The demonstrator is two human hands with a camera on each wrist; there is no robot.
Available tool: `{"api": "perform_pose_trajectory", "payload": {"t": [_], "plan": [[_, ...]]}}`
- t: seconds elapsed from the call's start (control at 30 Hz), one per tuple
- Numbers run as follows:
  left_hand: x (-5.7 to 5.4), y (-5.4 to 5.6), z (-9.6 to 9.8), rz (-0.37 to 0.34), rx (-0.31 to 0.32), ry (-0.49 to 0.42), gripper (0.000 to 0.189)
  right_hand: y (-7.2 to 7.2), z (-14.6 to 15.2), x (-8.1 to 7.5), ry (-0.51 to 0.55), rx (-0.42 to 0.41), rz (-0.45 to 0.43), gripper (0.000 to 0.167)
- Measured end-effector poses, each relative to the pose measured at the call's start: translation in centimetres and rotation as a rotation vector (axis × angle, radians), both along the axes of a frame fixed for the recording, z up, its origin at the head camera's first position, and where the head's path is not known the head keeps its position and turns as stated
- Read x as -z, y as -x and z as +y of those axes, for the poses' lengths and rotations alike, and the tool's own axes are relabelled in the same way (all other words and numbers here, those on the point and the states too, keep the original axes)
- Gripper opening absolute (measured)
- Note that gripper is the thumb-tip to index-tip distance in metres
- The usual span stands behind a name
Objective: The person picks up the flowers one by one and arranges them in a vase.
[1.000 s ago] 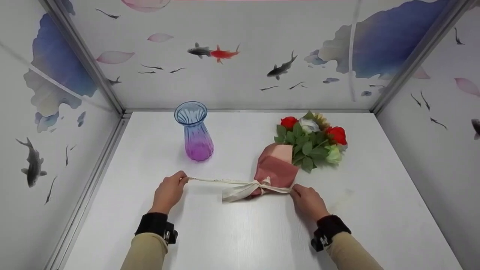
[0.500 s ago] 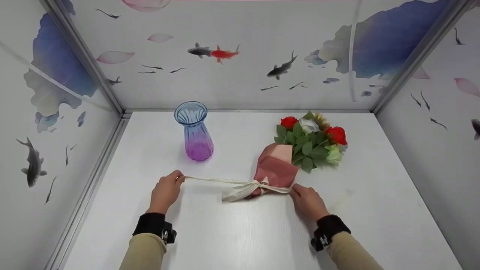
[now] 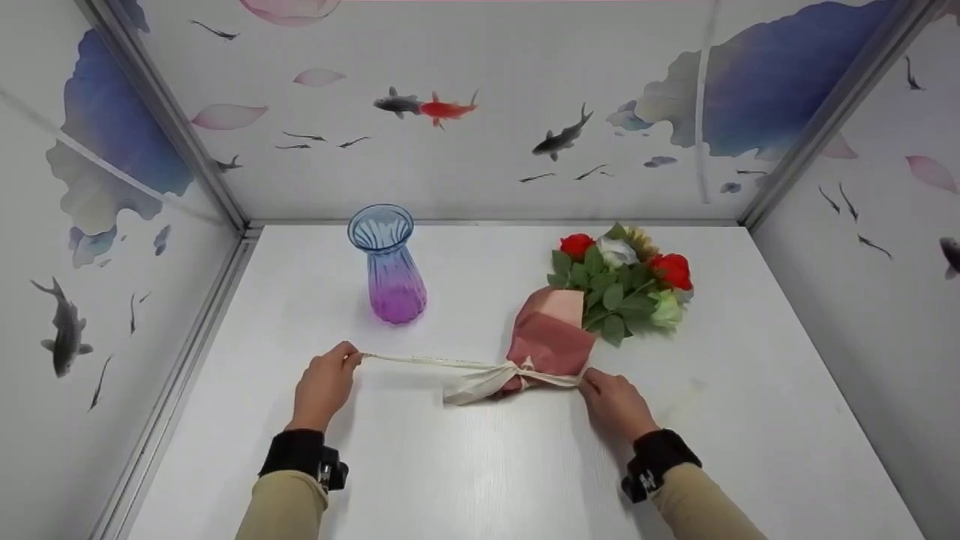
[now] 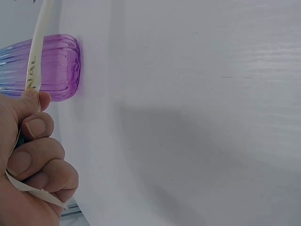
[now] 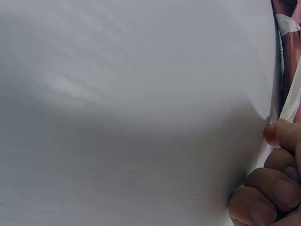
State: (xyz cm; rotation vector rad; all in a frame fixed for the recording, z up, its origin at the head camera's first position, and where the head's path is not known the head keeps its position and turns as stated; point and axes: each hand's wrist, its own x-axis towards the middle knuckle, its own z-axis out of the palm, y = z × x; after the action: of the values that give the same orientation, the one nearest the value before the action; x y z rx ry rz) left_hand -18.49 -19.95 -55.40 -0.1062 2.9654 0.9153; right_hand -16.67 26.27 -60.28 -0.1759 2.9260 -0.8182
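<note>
A bouquet (image 3: 622,289) of red, white and yellow flowers lies on the table, its stems wrapped in pink paper (image 3: 551,341). A cream ribbon (image 3: 427,361) is tied round the wrap's narrow end, with a loop (image 3: 476,386) lying to the left. My left hand (image 3: 324,386) pinches one stretch of ribbon, pulled taut leftward; in the left wrist view its tail (image 4: 37,192) runs through the curled fingers. Close by the paper, my right hand (image 3: 616,401) pinches the ribbon on the right side, between thumb and forefinger in the right wrist view.
A blue-to-purple glass vase (image 3: 396,270) stands upright behind my left hand, towards the back of the white table (image 3: 465,480). Printed panels (image 3: 480,172) with fish and petals enclose the table at the back and both sides.
My left hand has moved a little to the left, drawing out a longer stretch of ribbon. The right hand and the bouquet stay in place.
</note>
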Motion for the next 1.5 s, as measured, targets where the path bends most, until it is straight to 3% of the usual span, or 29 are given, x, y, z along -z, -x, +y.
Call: {"api": "perform_pose_trajectory", "payload": {"t": [0.37,0.8,1.1,1.5], "plan": [[-0.1,-0.3,-0.6,0.011,-0.041,0.012,0.015,-0.2,0.0,0.0,-0.002,-0.003,0.008,0.013],[-0.3,-0.4,-1.9,-0.028,-0.104,0.012,0.017,-0.2,0.0,-0.4,-0.007,0.011,-0.012,0.012],[-0.7,-0.6,-2.4,0.001,-0.128,0.006,0.018,0.0,0.1,0.1,0.008,-0.002,0.015,0.015],[-1.3,-0.8,-3.5,-0.022,-0.201,0.016,0.022,-0.2,0.3,0.0,0.017,0.000,0.035,0.014]]}}
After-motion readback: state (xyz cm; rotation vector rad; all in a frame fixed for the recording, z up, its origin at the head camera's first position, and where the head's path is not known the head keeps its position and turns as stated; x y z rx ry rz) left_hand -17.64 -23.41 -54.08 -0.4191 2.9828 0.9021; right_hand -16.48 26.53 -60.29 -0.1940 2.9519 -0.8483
